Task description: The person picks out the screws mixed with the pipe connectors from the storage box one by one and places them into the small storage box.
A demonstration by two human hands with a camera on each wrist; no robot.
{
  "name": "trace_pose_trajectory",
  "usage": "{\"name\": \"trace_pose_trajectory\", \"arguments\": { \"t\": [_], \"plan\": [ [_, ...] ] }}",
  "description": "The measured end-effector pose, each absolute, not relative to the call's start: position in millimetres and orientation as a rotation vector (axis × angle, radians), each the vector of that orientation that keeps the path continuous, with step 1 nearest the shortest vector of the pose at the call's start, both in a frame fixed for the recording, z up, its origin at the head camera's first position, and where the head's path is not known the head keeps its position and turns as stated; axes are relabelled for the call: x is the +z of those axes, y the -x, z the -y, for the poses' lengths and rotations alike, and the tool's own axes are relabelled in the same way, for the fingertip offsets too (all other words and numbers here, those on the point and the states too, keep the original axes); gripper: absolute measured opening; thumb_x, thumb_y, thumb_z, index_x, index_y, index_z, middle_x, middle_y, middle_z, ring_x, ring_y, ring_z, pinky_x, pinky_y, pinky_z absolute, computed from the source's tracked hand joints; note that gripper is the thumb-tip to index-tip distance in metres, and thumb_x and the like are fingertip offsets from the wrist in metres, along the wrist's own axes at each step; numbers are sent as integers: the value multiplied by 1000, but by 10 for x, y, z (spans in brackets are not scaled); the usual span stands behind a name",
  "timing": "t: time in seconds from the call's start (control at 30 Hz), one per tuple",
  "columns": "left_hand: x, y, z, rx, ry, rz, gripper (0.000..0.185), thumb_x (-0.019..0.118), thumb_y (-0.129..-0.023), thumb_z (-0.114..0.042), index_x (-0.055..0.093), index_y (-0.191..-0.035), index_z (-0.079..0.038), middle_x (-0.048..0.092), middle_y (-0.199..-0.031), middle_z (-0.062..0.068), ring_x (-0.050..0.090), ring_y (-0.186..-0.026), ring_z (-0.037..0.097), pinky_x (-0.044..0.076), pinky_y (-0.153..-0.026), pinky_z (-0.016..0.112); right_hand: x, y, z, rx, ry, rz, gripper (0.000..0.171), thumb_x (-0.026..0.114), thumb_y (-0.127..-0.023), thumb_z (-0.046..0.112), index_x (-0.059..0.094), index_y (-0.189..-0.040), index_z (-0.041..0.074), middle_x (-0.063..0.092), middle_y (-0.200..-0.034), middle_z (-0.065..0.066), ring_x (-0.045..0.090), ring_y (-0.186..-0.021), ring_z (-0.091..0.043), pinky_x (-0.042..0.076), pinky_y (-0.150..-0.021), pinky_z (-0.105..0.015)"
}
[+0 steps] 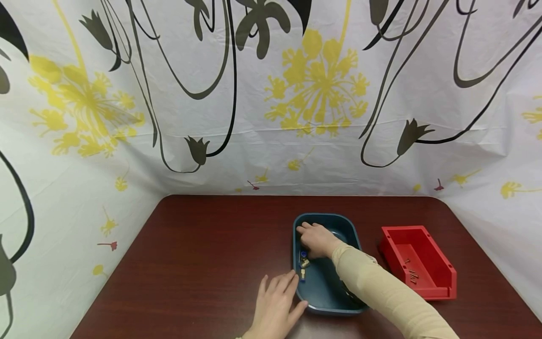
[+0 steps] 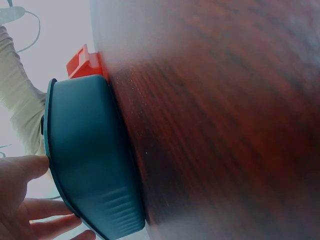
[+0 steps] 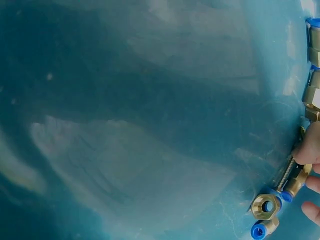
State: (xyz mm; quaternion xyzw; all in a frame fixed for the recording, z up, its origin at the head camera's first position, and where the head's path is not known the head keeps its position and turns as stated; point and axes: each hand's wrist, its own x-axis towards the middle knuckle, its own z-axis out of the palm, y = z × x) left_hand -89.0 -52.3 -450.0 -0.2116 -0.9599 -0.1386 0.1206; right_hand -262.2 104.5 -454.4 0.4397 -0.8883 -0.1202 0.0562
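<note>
A dark teal bin (image 1: pixel 326 301) sits on the brown table (image 1: pixel 203 254). My right hand (image 1: pixel 314 238) reaches down into it near its left wall. In the right wrist view its fingertips (image 3: pixel 310 147) pinch a small brass fitting (image 3: pixel 296 182) with a blue cap, lying beside a threaded screw (image 3: pixel 286 170). More brass fittings (image 3: pixel 265 206) lie loose on the bin floor, and some show in the head view as brass fittings (image 1: pixel 303 265). My left hand (image 1: pixel 277 301) lies flat on the table, its straight fingers (image 2: pixel 30 207) touching the teal bin's outer wall (image 2: pixel 90 160).
A red open-fronted bin (image 1: pixel 440 278) with a few small dark screws (image 1: pixel 411 273) stands to the right of the teal one; the red bin's corner (image 2: pixel 82 62) shows in the left wrist view. A flower-patterned sheet (image 1: pixel 271 94) walls the table on three sides.
</note>
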Motion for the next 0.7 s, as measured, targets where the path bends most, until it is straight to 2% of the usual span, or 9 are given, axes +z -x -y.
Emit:
{"name": "trace_pose_trajectory", "arguments": {
  "t": [0.33, 0.7],
  "plan": [
    [-4498, 891, 514, -405, 620, 2778, 51, 57, -81, -45, 57, -119, -11, 50, -121, 0, 47, -105, 19, 33, -84, 55, -4462, 2654, -1077, -274, -1378, 2657, 24, 76, -61, 28, 55, -52, 21, 43, -81, 3, 36, -74, -16, 39, -59, -32],
    [-4498, 896, 502, -402, 609, 2790, 52, 58, -81, -45, 57, -119, -11, 50, -121, 1, 47, -104, 19, 32, -85, 55, -4269, 2612, -1122, -267, -1390, 2675, 21, 73, -65, 25, 55, -55, 21, 41, -79, 3, 33, -71, -16, 34, -54, -29]
  ]
}}
